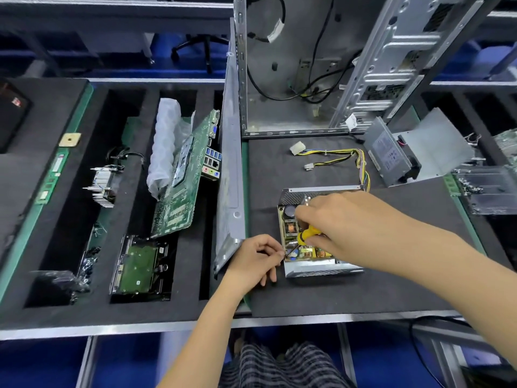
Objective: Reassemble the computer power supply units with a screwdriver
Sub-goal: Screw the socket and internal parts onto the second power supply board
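**Both hands working at the open power supply unit**

Your right hand point(344, 219) is gripping the yellow-handled screwdriver point(306, 235), fingers wrapped round the handle, with the dark shaft slanting down and to your left into the open power supply unit point(313, 264). That unit is sitting lid-off on the dark mat of the tabletop point(363, 292), straight ahead of you, its circuit board, copper coil and capacitor showing. Your left hand point(257, 259) is resting on the mat against the unit's left wall, thumb and forefinger pinching together right at the screwdriver tip; whether a screw is between them is too small to tell.

The unit's yellow and black cable bundle point(335, 158) is trailing away from its far right corner, ending in two white connectors. A second power supply unit point(389, 152) is lying farther back to the right, with its grey cover point(436, 144) leaning open beside it. Behind them the empty computer case point(293, 79) is standing open. To your left, a motherboard point(187, 175) is tilting in the foam tray point(56, 113), with a hard drive point(138, 267) in the slot nearer you.
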Tool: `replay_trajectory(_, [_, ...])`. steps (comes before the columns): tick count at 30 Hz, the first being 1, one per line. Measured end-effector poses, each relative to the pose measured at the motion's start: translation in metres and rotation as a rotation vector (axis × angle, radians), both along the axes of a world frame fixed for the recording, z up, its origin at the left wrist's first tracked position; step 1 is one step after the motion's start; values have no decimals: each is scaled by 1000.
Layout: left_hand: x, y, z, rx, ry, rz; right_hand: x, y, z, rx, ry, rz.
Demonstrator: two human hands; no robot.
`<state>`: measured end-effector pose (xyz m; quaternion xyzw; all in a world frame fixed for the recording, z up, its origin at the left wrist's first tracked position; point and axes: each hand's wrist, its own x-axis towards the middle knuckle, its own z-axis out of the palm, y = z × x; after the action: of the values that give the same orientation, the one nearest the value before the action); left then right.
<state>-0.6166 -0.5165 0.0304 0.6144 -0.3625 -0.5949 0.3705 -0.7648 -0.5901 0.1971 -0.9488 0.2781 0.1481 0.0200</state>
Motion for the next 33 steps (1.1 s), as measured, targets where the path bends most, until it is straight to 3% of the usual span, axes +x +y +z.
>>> replay_trajectory(26, [-4,8,1,-64,-82,-21,20,17,-7,-129,201,58])
replay_trajectory(33, [-8,13,0,-178,-238,-65,13,20,-5,-81,154,22])
